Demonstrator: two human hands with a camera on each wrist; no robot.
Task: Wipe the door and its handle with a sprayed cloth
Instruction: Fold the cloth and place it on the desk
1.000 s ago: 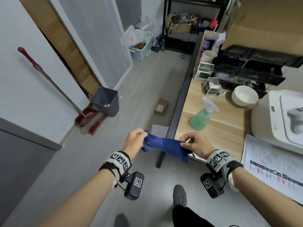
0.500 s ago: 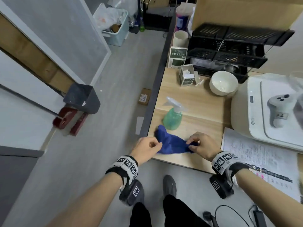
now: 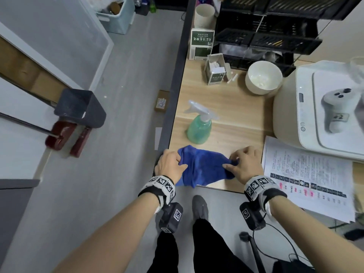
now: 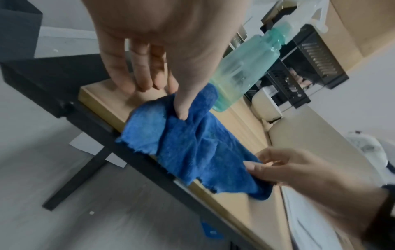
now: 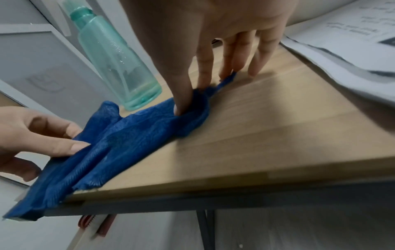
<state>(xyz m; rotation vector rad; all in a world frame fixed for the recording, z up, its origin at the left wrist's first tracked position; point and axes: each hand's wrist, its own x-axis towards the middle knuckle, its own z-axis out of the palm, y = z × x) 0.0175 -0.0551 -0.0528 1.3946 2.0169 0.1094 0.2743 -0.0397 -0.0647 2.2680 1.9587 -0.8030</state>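
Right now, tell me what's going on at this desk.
A person is laying a blue cloth on the near corner of the wooden desk. The left hand pinches its left end, the right hand its right end, and its near edge hangs over the desk's edge. A green spray bottle stands just behind, untouched. No door wiping is under way.

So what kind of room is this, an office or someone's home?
Probably a small office or workroom: a wooden desk carries printed papers, a white machine with a game-style controller on top, and black stacked trays.
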